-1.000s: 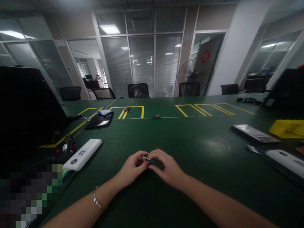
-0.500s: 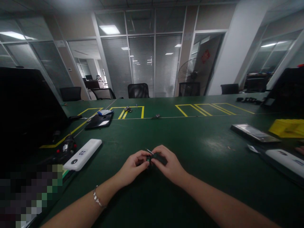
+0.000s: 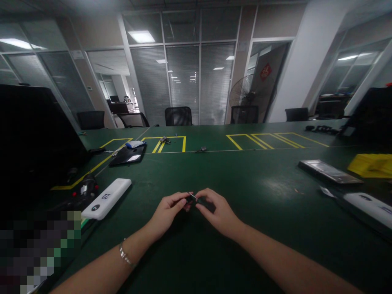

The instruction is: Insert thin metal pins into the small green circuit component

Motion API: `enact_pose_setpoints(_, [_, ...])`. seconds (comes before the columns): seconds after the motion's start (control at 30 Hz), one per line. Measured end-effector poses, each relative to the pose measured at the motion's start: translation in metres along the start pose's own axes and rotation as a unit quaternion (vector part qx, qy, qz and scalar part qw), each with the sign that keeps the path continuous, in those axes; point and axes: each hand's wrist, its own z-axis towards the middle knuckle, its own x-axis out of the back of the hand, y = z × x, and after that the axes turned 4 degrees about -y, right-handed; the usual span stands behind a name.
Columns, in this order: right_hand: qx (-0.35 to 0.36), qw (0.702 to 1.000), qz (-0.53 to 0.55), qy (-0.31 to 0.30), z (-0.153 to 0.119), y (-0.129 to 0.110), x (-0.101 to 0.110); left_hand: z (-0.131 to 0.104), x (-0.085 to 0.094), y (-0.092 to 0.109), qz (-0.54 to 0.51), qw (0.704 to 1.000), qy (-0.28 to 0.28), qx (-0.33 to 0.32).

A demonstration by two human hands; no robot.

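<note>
My right hand (image 3: 216, 208) is closed round the dark handle of a screwdriver (image 3: 204, 203), whose thin metal shaft points up and to the left. Facing it, my left hand (image 3: 171, 210) pinches a small dark part (image 3: 189, 199) between thumb and fingers. The shaft lies at that part, though whether the tip touches it I cannot tell. Most of the small part is hidden by my left fingers. Both hands are close together just over the green table (image 3: 202, 253).
To the left lie a white power bank (image 3: 107, 199), a dark tool with red parts (image 3: 87, 188) and a black tablet-like case (image 3: 128, 156). Small metal pieces (image 3: 165, 140) and another small part (image 3: 201, 150) sit farther back. On the right are a flat device (image 3: 329, 171) and a yellow bin (image 3: 372, 165).
My left hand has shifted slightly left and turned the small part, so its green inside no longer shows. The screwdriver in my right hand has barely moved.
</note>
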Motion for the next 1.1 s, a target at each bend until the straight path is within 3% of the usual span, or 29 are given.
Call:
enact_pose_setpoints(0.3, [-0.005,1.0,0.0,-0.019,0.001,-0.003,0.001,0.002,-0.001,0.002,-0.017,0.999,0.03,0.0])
enact_pose_setpoints(0.5, [0.007,0.999,-0.011,-0.052,0.001,-0.005,0.004,0.004,0.004,-0.006,-0.008,0.996,0.092,0.009])
enact_pose_setpoints(0.83, [-0.01,0.998,-0.02,-0.058,0.002,-0.004,0.003,0.001,-0.002,0.002,-0.032,0.996,0.084,0.013])
enact_pose_setpoints(1.1, [-0.026,0.998,-0.024,-0.056,0.002,-0.007,0.004,0.001,0.002,0.001,0.011,0.993,0.12,0.004])
